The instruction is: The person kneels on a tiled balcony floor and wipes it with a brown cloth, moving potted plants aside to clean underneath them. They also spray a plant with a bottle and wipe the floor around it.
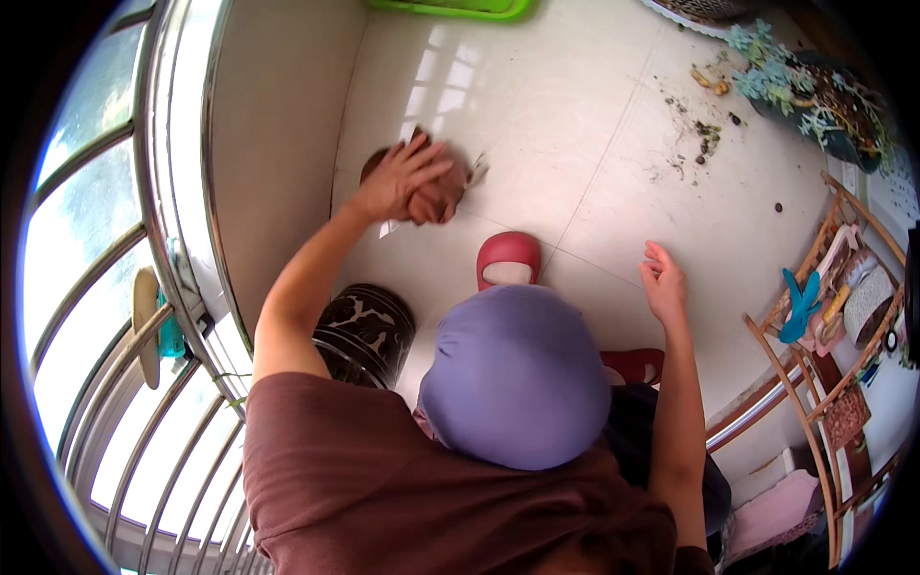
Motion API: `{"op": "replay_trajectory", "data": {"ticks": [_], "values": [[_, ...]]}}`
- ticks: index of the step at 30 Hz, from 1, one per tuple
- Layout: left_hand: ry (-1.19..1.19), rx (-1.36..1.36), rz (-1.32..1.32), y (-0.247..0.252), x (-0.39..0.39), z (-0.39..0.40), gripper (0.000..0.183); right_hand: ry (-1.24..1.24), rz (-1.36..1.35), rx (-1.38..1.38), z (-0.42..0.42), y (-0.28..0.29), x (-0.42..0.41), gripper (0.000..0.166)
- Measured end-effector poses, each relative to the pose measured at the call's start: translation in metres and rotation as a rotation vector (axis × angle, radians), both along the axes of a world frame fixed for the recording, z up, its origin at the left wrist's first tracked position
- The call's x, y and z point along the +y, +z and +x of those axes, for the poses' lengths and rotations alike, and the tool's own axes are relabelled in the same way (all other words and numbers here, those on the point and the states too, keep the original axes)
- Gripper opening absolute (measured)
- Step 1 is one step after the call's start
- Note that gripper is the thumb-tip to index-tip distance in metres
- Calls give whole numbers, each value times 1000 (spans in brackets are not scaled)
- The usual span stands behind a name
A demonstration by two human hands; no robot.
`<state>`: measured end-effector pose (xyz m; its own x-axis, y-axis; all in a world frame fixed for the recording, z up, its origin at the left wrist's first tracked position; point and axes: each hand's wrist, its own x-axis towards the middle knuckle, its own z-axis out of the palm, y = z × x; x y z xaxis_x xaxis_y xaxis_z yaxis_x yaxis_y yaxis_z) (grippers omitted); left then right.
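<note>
My left hand (407, 178) lies over a brown, rounded object (438, 198) near the wall at the left; blur hides how the fingers meet it. A second brown shape shows behind the hand, and a small greyish thing (477, 169) lies at the object's right side. My right hand (663, 282) hangs over the tiled floor (589, 215), fingers loosely bent and nothing held. Between the hands, a red shoe (509, 257) stands on the floor beyond a round purple-covered form (516, 374). Dark soil crumbs (704, 140) are scattered farther right.
A dark patterned pot (374, 323) stands below my left forearm. Metal window bars (147, 215) run along the left. A green tray (460, 7) lies at the top. A potted succulent (776, 75) and a wooden rack (794, 388) holding tools and a blue glove (799, 305) stand right.
</note>
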<state>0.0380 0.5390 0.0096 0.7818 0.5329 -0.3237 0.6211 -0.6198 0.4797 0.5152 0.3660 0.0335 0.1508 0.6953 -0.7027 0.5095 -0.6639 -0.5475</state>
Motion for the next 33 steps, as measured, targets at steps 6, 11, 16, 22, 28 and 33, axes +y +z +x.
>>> {"op": "replay_trajectory", "data": {"ticks": [6,11,16,22,28,33], "values": [[-69,-164,37,-8,-34,111,80,-38,-32,5,6,-15,-25,45],[-256,-368,91,-23,-5,198,78,-43,52,38,-4,-14,-20,44],[48,-448,37,-18,34,298,71,-95,73,22,-7,8,-11,44],[21,-644,-321,109,49,346,63,-34,362,-35,53,110,39,43],[-56,-690,-285,202,57,396,62,-8,617,-55,109,194,89,21],[-103,-558,-555,240,77,406,32,103,741,-109,187,247,104,10]]}}
